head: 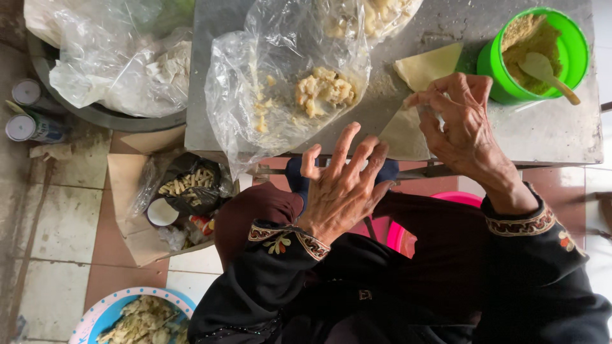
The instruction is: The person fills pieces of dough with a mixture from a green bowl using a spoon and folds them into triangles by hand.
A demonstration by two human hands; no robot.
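I read this as the folding step: my right hand (462, 124) has its fingertips pinched together on the pale triangular wrapper (408, 130) lying on the tabletop (548, 134). Its long axis runs from under that hand away toward the green tub (534, 54), point outward. My left hand (341, 185) hovers spread, empty. Next I'd judge it needs a firm tuck.

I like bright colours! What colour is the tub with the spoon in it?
The tub is bright green, seen from the head camera.
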